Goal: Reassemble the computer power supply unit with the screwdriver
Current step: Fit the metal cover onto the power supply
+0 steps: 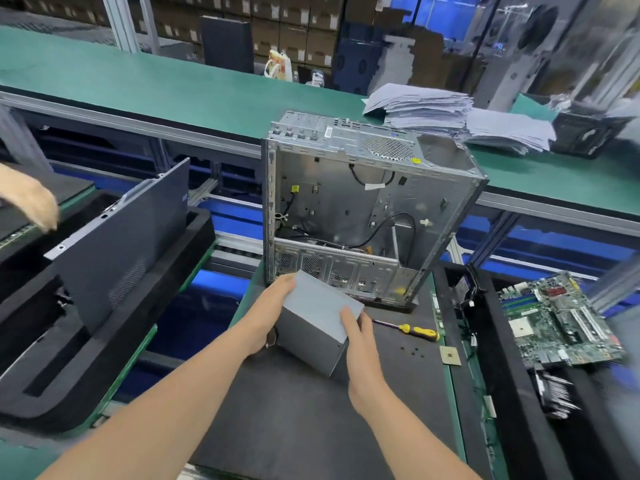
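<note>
PSU box (317, 313) is held just off the tabletop (277, 410), left hand (273, 317) and right hand (360, 344) fingers wrapped round its sides, probably to seat it in the empty case (346, 202); screwdriver (408, 329) lies nearby.

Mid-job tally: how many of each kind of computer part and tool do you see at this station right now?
Power supply unit: 1, gripped by left hand and right hand
Computer case: 1
Screwdriver: 1
Motherboard: 1
Side panel: 1
Small square chip: 1
Total: 6
</note>
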`<control>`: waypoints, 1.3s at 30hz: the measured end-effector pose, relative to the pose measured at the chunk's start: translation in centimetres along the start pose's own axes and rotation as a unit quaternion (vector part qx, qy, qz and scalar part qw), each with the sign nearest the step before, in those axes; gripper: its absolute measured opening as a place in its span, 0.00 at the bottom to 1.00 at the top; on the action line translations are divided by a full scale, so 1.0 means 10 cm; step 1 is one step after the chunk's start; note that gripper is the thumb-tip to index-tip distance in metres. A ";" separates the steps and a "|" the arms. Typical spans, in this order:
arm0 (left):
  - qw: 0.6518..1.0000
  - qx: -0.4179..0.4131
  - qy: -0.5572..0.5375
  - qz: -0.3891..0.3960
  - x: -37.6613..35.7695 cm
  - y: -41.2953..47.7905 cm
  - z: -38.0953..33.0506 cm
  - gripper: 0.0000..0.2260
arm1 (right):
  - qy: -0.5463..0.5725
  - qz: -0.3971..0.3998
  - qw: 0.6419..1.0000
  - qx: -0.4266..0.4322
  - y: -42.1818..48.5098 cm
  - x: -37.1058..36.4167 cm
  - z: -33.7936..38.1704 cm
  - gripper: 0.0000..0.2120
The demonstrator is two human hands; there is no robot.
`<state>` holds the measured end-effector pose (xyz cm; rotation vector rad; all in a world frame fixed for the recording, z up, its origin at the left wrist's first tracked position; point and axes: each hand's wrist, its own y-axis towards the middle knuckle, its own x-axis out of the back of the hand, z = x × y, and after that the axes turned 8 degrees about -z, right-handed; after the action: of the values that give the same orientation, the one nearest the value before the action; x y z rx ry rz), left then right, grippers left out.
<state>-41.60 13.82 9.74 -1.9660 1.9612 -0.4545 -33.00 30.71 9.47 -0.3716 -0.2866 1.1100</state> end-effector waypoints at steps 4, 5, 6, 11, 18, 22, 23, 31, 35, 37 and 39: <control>0.999 0.005 -0.033 0.020 -0.10 -0.04 0.13 0.10 | 0.056 -0.006 0.998 -0.014 0.07 0.03 0.06 0.31; 0.999 0.002 -0.035 0.026 -0.14 -0.07 0.16 0.10 | 0.075 -0.011 0.997 -0.015 0.13 0.11 0.10 0.27; 0.999 0.001 -0.033 0.031 -0.19 -0.10 0.20 0.12 | 0.095 -0.004 0.995 -0.013 0.20 0.20 0.13 0.24; 1.000 0.023 0.021 0.001 -0.36 -0.21 0.18 0.14 | 0.066 0.002 0.998 -0.005 0.34 0.45 0.34 0.10; 0.992 -0.015 0.050 -0.116 -0.60 -0.28 0.12 0.15 | -0.007 -0.066 0.997 0.034 0.30 0.27 0.32 0.19; 0.985 -0.040 0.074 -0.149 -0.66 -0.29 0.16 0.16 | -0.023 -0.056 0.998 0.017 0.30 0.30 0.37 0.08; 0.985 -0.039 0.073 -0.149 -0.65 -0.28 0.16 0.16 | -0.024 -0.056 0.998 0.017 0.31 0.31 0.37 0.08; 0.983 -0.032 0.059 -0.169 -0.66 -0.25 0.17 0.19 | -0.024 -0.058 0.998 0.031 0.33 0.32 0.38 0.21; 0.978 -0.038 0.045 -0.201 -0.70 -0.25 0.19 0.19 | -0.039 -0.073 0.995 0.053 0.40 0.32 0.36 0.18; 0.975 -0.046 0.036 -0.216 -0.72 -0.26 0.19 0.19 | -0.038 -0.083 0.994 0.065 0.42 0.31 0.34 0.18; 0.974 -0.031 0.006 -0.223 -0.75 -0.26 0.19 0.17 | -0.032 -0.100 0.992 0.068 0.44 0.30 0.34 0.18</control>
<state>-38.45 21.30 9.26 -2.4534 1.5449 -0.5165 -36.71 35.64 10.76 -0.1815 -0.2970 0.9392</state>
